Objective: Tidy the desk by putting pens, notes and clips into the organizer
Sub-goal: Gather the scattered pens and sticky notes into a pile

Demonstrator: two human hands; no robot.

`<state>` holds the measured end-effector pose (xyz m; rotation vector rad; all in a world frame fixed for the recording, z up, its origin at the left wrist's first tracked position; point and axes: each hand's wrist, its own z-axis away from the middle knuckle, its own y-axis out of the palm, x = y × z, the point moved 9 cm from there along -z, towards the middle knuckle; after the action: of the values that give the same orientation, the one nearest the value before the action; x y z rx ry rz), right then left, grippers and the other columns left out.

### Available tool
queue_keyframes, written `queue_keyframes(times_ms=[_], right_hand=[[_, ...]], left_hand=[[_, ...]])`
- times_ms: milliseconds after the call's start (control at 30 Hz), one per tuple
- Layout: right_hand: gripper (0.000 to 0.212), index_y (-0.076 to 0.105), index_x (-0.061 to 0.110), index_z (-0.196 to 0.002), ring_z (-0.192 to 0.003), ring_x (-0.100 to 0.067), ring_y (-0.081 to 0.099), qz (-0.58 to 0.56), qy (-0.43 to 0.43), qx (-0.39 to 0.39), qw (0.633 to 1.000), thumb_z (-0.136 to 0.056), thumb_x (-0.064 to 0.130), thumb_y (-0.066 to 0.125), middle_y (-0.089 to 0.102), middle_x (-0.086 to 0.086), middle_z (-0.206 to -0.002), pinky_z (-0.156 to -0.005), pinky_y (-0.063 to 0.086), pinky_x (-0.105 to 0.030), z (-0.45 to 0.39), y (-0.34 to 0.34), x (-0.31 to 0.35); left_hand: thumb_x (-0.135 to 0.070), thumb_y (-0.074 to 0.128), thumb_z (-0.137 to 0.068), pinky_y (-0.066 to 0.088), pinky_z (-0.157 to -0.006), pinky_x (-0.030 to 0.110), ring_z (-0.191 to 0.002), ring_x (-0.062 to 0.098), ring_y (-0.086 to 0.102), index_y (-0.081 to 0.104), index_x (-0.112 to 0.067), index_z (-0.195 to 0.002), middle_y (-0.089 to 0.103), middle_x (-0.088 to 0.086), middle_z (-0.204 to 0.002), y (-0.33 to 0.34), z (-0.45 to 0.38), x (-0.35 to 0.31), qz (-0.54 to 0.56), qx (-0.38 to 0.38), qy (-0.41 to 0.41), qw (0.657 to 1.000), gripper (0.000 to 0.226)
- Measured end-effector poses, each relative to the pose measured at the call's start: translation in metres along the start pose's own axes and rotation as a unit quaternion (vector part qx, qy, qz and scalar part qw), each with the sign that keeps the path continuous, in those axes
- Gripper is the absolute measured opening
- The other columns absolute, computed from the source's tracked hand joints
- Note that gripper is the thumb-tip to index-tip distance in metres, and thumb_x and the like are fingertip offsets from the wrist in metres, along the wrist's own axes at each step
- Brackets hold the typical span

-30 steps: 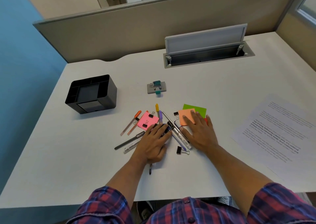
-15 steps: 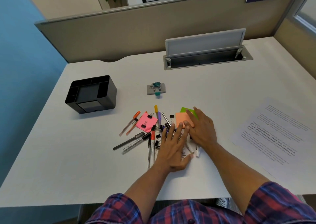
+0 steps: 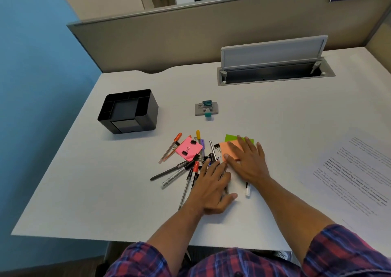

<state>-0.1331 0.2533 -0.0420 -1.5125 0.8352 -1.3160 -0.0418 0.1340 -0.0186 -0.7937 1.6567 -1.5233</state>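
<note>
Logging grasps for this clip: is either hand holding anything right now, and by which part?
Nothing is held. Left hand lies flat on the pens; right hand presses the orange sticky notes.

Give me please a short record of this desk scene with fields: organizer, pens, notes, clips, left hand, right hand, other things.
organizer: black organizer, far left, apart from the pile
pens: loose pens fanned at desk centre
notes: pink pad; orange pad over green pad
clips: two binder clips on the pink pad
left hand: left hand flat on the pens
right hand: right hand flat on the orange pad
other things: grey stamp; printed sheets at right
</note>
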Motion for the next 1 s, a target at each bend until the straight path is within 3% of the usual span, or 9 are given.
queue_keyframes(times_ms=[100,200,333,500,600,800,1000], right_hand=[[0.076,0.028,0.039,-0.154,-0.153,-0.022,0.010,0.009,-0.005,0.001,1.000,-0.089,0.074,0.008,0.017,0.003,-0.165,-0.123,0.004,-0.051,-0.001,0.003,0.004],[0.075,0.031,0.038,-0.153,-0.152,-0.024,0.013,0.008,-0.013,-0.007,1.000,-0.091,0.073,0.009,0.020,0.002,-0.165,-0.123,0.005,-0.049,-0.002,0.005,0.008],[0.069,0.037,0.037,-0.151,-0.151,-0.025,0.018,0.007,-0.013,-0.022,1.000,-0.094,0.069,0.015,0.027,0.000,-0.163,-0.122,0.011,-0.048,-0.003,0.009,0.012],[0.065,0.034,0.038,-0.152,-0.151,-0.023,0.015,0.013,-0.023,-0.014,1.000,-0.096,0.068,0.018,0.024,0.002,-0.163,-0.123,0.009,-0.046,-0.006,0.017,0.021],[0.067,0.033,0.039,-0.152,-0.152,-0.023,0.014,0.011,-0.038,-0.008,0.999,-0.095,0.069,0.016,0.023,0.002,-0.164,-0.123,0.009,-0.046,-0.008,0.019,0.029],[0.071,0.036,0.036,-0.150,-0.151,-0.023,0.013,-0.005,-0.053,-0.004,0.999,-0.092,0.073,0.017,0.022,0.001,-0.164,-0.123,0.009,-0.045,-0.013,0.021,0.047],[0.064,0.050,0.028,-0.135,-0.147,-0.022,0.025,-0.057,-0.074,-0.024,0.995,-0.091,0.071,0.034,0.034,-0.002,-0.158,-0.119,0.018,-0.043,-0.021,0.023,0.070]], left_hand=[[-0.070,0.037,-0.093,0.013,-0.121,0.055,-0.145,0.032,0.033,0.058,-0.014,-0.125,0.045,0.014,-0.150,-0.002,0.006,0.011,0.010,-0.012,-0.020,1.000,0.068],[-0.065,0.046,-0.091,0.012,-0.122,0.055,-0.143,0.035,0.034,0.058,-0.014,-0.122,0.046,0.016,-0.148,-0.008,0.010,0.019,0.003,-0.025,-0.045,0.999,0.061],[-0.063,0.054,-0.085,0.011,-0.122,0.058,-0.147,0.038,0.028,0.051,-0.019,-0.140,0.038,0.017,-0.155,-0.014,0.020,0.039,0.009,-0.046,-0.108,0.993,0.071],[-0.082,0.040,-0.080,-0.005,-0.118,0.067,-0.154,0.037,-0.009,0.011,-0.043,-0.159,0.001,0.010,-0.169,-0.009,0.041,0.073,-0.010,-0.012,-0.229,0.973,0.092],[-0.089,0.033,-0.078,-0.010,-0.116,0.067,-0.154,0.036,-0.008,-0.003,-0.047,-0.157,-0.004,0.010,-0.169,-0.002,0.054,0.090,0.018,0.012,-0.284,0.959,0.097],[-0.082,0.037,-0.080,0.006,-0.119,0.064,-0.154,0.033,0.006,-0.001,-0.047,-0.157,0.010,0.010,-0.168,-0.004,0.056,0.106,0.037,0.014,-0.277,0.960,0.093],[-0.066,0.047,-0.084,0.027,-0.113,0.059,-0.146,0.032,0.028,0.032,-0.032,-0.153,0.030,0.010,-0.157,-0.006,0.065,0.110,0.039,-0.025,-0.260,0.965,0.079]])
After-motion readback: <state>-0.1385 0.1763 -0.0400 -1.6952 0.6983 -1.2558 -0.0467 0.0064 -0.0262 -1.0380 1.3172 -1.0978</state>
